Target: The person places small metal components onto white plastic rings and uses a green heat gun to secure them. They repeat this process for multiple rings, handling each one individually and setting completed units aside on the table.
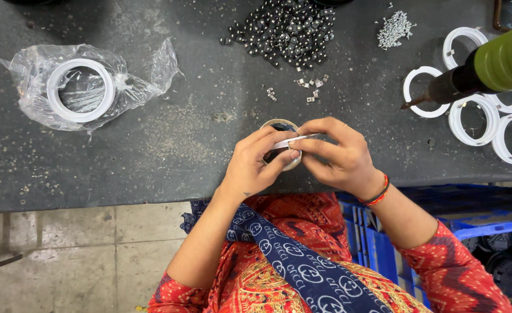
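White plastic ring (281, 143), at the centre of the frame over the near edge of the dark worktable (169, 150), is gripped by the left hand (256, 165) and pinched by the right hand (334, 153); keeping it level seems wise while the fingers press its rim.

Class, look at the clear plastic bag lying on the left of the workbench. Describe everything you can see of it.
The clear plastic bag is thin, crinkled film, glossy where it catches light. It lies flat on the dark, gritty workbench, left of the hands and apart from them. Its right end is bunched and flares outward. Inside sits a white plastic ring, lying flat; through the ring's opening the creased film shows. Nothing else touches it.
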